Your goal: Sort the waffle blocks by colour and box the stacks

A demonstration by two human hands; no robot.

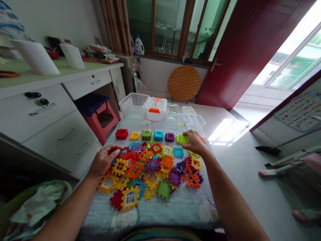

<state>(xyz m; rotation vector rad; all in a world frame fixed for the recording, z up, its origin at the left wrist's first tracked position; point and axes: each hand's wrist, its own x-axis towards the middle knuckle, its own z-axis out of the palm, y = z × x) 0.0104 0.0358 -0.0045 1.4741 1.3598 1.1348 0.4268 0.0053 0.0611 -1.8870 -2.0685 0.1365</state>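
A heap of colourful plastic interlocking tiles point(150, 170) lies on a small table covered with a pale blue cloth point(175, 204). Behind the heap stands a row of sorted stacks: red point(121, 134), yellow point(134, 135), green point(146, 134), blue point(158, 135) and purple point(170, 137). My right hand point(195, 143) is closed on a light green tile point(182, 139) at the right end of that row. My left hand point(104, 160) rests with curled fingers on the left edge of the heap, touching red and orange tiles.
Clear plastic boxes point(134, 103) and a white lidded box with an orange handle point(155, 110) sit at the table's far end. A red stool point(99, 113) stands under the white desk with drawers point(50, 117) on the left. A green bag point(32, 207) lies near my left arm.
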